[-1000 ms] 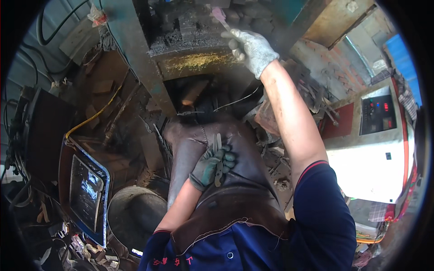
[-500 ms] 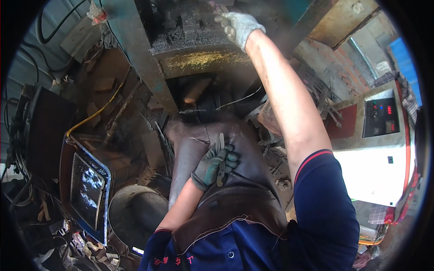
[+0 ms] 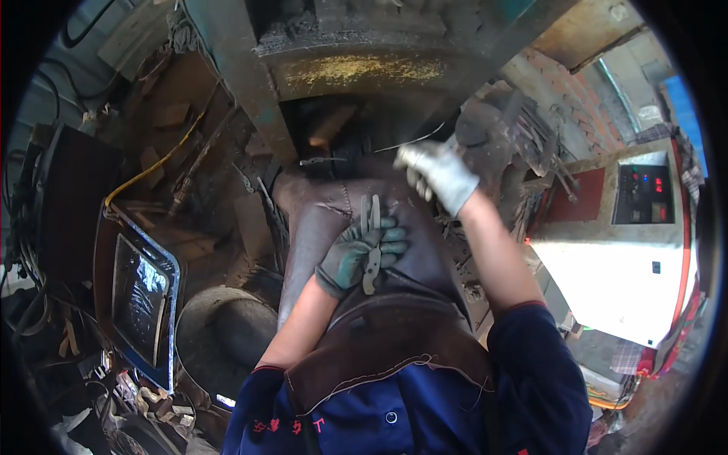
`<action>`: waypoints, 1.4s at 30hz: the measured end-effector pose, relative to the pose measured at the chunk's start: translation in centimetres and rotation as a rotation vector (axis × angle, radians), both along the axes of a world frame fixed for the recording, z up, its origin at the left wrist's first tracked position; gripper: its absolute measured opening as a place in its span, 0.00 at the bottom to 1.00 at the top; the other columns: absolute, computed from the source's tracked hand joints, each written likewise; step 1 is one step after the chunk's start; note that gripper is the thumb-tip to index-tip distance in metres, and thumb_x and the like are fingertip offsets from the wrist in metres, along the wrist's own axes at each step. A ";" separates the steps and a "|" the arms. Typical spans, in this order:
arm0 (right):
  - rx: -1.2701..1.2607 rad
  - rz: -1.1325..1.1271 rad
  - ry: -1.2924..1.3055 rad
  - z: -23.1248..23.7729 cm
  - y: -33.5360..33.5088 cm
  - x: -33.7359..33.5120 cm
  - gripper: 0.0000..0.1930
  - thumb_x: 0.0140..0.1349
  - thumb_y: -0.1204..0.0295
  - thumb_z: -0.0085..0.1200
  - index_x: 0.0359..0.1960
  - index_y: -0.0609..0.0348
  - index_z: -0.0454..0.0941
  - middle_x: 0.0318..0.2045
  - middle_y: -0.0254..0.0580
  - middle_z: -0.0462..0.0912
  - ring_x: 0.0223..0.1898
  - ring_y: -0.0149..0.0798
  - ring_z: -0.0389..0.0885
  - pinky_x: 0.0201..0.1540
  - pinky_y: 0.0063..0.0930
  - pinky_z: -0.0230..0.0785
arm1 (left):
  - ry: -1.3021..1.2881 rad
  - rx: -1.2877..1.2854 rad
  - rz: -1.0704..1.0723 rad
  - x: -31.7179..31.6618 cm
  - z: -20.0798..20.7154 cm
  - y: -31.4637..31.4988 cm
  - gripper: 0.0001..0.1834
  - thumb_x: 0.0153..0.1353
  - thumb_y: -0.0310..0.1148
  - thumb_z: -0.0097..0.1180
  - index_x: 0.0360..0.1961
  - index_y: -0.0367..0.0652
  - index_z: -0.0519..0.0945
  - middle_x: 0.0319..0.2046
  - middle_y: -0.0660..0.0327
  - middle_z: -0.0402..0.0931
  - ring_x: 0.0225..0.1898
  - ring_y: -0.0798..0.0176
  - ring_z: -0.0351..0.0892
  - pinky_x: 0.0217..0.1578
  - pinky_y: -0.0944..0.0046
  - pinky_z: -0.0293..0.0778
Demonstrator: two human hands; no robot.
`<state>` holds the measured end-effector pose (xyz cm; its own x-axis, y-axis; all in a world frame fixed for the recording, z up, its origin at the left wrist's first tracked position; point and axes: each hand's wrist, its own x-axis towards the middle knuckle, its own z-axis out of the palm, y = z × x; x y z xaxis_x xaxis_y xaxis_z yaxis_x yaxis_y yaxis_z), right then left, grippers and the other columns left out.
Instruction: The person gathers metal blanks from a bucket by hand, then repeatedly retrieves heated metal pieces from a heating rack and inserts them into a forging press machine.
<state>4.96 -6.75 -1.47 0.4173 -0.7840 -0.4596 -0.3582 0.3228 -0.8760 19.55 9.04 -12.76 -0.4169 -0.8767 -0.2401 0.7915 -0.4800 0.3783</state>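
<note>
My left hand (image 3: 351,260), in a grey-green glove, lies palm up over the lap of the brown leather apron (image 3: 311,216). Its fingers are curled around several flat grey metal pieces (image 3: 373,265), shaped like plier halves. They stick out above the fingers and below the palm. My right hand (image 3: 438,176), in a whitish glove, hangs above the right knee, short of the machine. Motion smears its fingers, and I make out nothing between them. A similar metal piece (image 3: 323,161) lies beyond the apron's far edge.
Ahead stands a machine with a dark, sooty bed (image 3: 356,38) and yellow flakes on its front beam (image 3: 364,70). A round bin (image 3: 227,303) and a blue-framed panel (image 3: 144,303) are at left. A white control cabinet (image 3: 607,273) stands at right, near piled metal pieces (image 3: 523,133).
My right hand has come back from the machine bed toward my lap. My left hand has turned a little more open, showing more of the metal pieces it holds.
</note>
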 end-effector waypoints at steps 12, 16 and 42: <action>0.061 -0.310 -0.020 -2.6 6.6 -8.6 0.15 0.62 0.61 0.57 0.30 0.64 0.79 0.15 0.34 0.73 0.11 0.25 0.69 0.10 0.18 0.59 | -0.116 -0.054 -0.164 -1.4 -0.4 -0.2 0.27 0.67 0.49 0.45 0.56 0.36 0.69 0.42 0.53 0.78 0.34 0.63 0.79 0.31 0.70 0.76; 0.069 0.111 0.021 -3.0 8.0 -7.0 0.18 0.61 0.60 0.58 0.31 0.67 0.79 0.17 0.38 0.76 0.15 0.30 0.74 0.18 0.26 0.68 | -0.105 0.022 -0.344 -2.2 0.5 0.5 0.23 0.66 0.42 0.49 0.58 0.41 0.68 0.44 0.52 0.77 0.35 0.61 0.80 0.30 0.70 0.76; 0.013 -1.449 -0.789 -9.4 -3.2 -19.5 0.13 0.63 0.61 0.57 0.34 0.60 0.76 0.26 0.41 0.80 0.25 0.35 0.79 0.23 0.27 0.76 | -0.230 0.023 -0.010 -1.8 -1.2 -0.1 0.16 0.69 0.44 0.45 0.46 0.43 0.72 0.19 0.69 0.68 0.19 0.71 0.66 0.19 0.70 0.65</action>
